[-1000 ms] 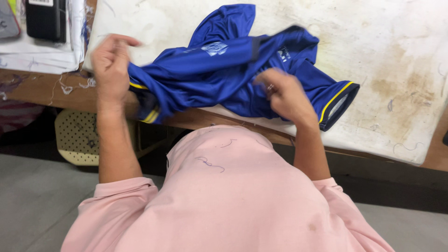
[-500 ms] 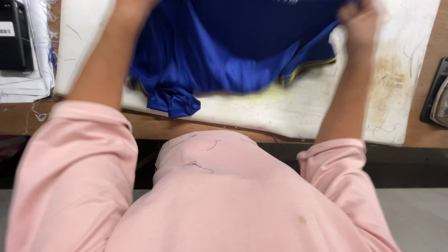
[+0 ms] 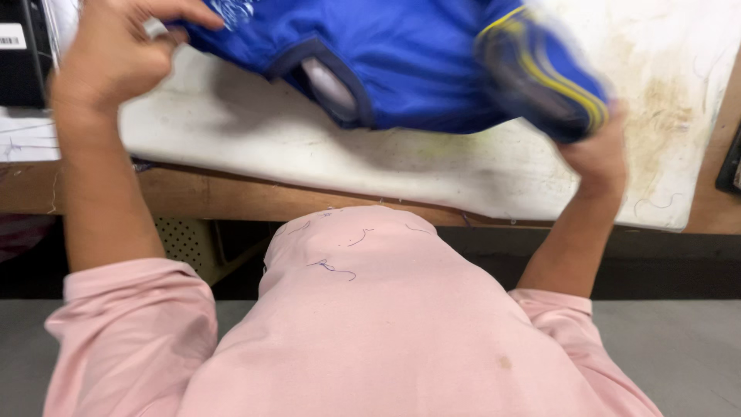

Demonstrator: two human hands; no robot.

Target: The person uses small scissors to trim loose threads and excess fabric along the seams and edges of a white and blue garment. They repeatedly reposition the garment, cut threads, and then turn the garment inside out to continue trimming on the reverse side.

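Both hands' grip closed on blue jersey (image 3: 417, 69): left hand (image 3: 108, 58) pinching collar side, right hand (image 3: 594, 158) apparently bunching blurred sleeve, over desk (image 3: 309, 147) near edge. Soft, light, slippery; hold hems.

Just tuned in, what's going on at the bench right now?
A person in a pink shirt is handling a blue jersey with yellow trim over a white padded board on a wooden bench. The left hand grips one edge of the garment near the collar, and the right hand holds the other side by a blurred sleeve. The jersey is lifted and spread between both hands, partly off the board.
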